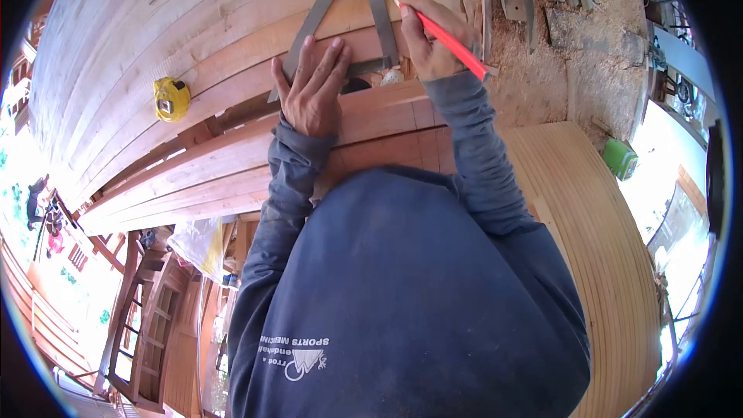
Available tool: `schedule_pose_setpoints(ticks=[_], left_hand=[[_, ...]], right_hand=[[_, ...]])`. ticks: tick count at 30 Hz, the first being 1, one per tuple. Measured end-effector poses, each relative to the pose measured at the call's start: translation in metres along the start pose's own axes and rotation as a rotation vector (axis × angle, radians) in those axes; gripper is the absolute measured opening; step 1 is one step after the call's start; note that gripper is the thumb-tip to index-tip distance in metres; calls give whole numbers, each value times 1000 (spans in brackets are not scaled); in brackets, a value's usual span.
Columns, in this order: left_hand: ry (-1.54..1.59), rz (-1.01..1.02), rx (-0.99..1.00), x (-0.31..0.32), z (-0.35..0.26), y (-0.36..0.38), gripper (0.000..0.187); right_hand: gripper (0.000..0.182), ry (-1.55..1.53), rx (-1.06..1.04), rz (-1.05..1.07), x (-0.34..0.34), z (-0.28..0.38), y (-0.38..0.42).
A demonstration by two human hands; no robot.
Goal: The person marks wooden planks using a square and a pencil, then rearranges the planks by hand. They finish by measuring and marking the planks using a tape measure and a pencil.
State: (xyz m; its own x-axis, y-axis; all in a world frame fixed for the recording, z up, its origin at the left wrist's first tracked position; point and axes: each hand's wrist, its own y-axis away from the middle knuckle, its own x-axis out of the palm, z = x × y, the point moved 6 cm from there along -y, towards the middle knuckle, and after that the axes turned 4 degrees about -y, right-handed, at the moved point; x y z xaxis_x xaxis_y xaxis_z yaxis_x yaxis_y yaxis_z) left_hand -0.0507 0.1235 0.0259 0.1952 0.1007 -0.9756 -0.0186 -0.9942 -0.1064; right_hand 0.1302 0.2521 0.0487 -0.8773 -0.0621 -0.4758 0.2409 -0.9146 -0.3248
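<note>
Head view, boards (232, 31) side by side beneath and beyond both hands.

Left hand (309, 97): palm down, fingers spread, laid across the lower end of one leg of a grey metal angle piece (378, 8). Seemingly placed there for weight on the metal, against sliding.

Right hand (435, 54): to the right of the left, pinching a red pencil (457, 46) between thumb and fingers. Pale tip forward, just beside the other leg of the angle piece — a writing grip, apparently for following that edge. Contact of tip with wood: cannot tell.

Angle piece: flat on the boards, ahead of and between both hands, with legs meeting at a point away from the wearer.

Yellow tape measure (171, 99): left of the left hand, apart from it, likely parked within reach.

Wood shavings (534, 101): right of the right hand. Green box (619, 159): farther right, well apart.

Writing: on the dark blue shirt (426, 279), nearer the body than either hand, white print upside down in view — "SPORTS MEDICIN", with last letter lost; other lines only partly readable. On tape measure, pencil and green box: no legible brand.
</note>
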Motion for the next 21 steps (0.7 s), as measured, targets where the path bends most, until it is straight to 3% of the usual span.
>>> schedule_pose_setpoints(ticks=[7, 21], left_hand=[[50, 2, -9, -1, 1, 1, 51], [65, 7, -15, -4, 2, -2, 53]], right_hand=[[16, -24, -43, -165, 35, -18, -50], [14, 125, 8, -112, 55, -32, -76]])
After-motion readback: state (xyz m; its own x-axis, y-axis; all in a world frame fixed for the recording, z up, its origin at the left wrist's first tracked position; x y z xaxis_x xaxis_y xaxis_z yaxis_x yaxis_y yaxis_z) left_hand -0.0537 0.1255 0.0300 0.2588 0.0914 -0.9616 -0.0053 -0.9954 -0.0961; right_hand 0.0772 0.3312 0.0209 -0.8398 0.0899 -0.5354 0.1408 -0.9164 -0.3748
